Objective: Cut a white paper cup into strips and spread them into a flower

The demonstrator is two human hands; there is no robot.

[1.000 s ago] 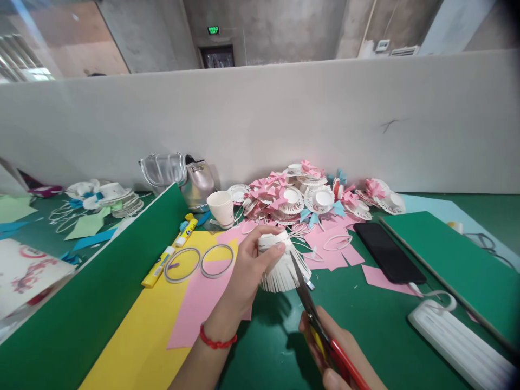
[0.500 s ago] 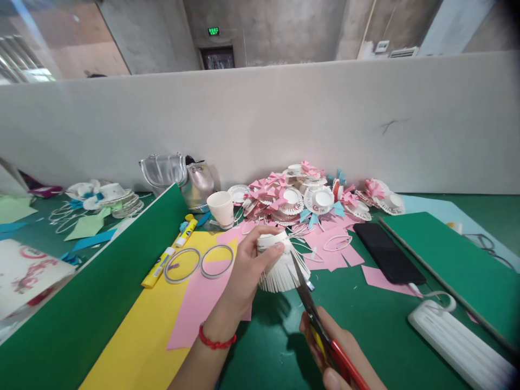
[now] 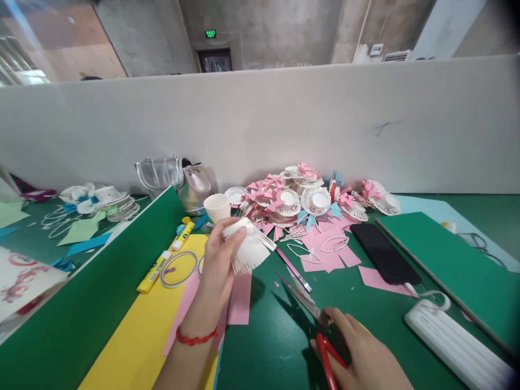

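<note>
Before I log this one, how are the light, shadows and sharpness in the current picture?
Head view: pale glare streak, upper left; dark corner, upper right; glints on the silver bag; soft shadows on the table near the scissors and fringed cup; power strip looks stretched toward the edge; exit sign's upper characters unreadable.

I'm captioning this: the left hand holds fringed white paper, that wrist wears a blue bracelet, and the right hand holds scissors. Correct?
Not quite: the head view shows a red bracelet, not blue. The left hand does hold fringed white paper, the right hand scissors.
</note>
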